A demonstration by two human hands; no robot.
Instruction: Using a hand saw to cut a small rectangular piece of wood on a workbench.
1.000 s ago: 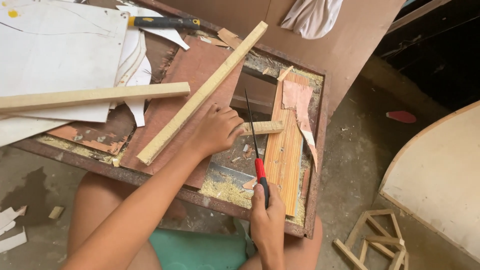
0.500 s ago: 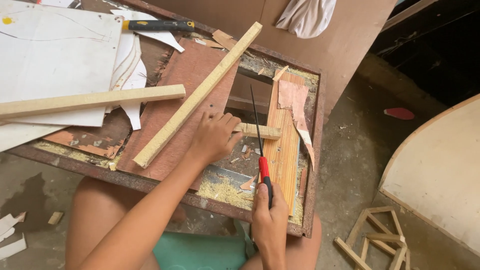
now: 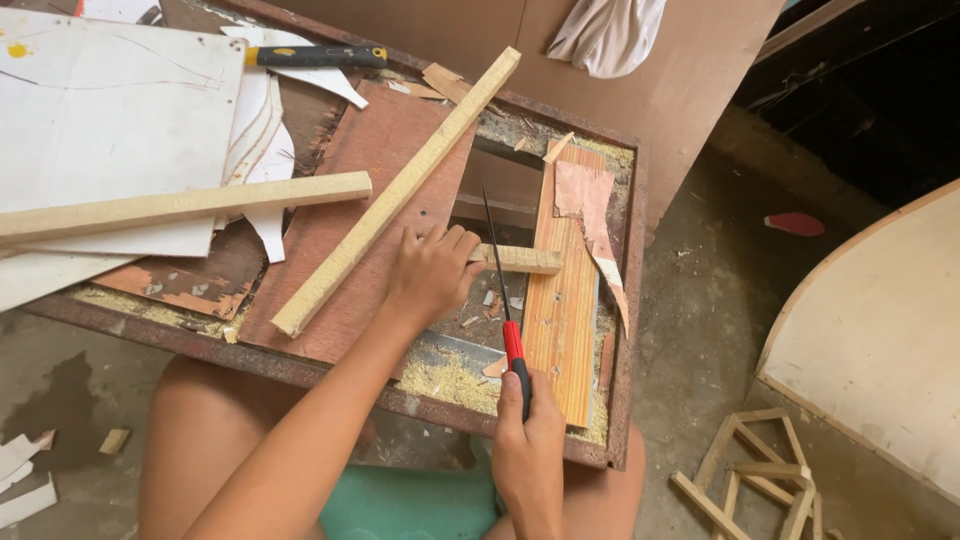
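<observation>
**Short stick pinned flat while a thin saw blade crosses it**

Far left of the fingers lie white paper sheets bearing only faint curved pencil lines, with a long wooden strip laid over them, seemingly as a weight. Above them rests a black-and-yellow-handled tool. A second, longer batten leans diagonally across the rusty bench, just beside the left knuckles.

The left hand presses down with fingers close together on a short wooden stick, probably to keep it from shifting; the stick juts out to the right of those fingers, over the opening in the bench.

The right hand is wrapped tight around the red-and-black handle of a narrow saw, whose blade runs up past the left fingertips, meeting the stick. Right of it lies an orange striped board. No packages or signs show.
</observation>
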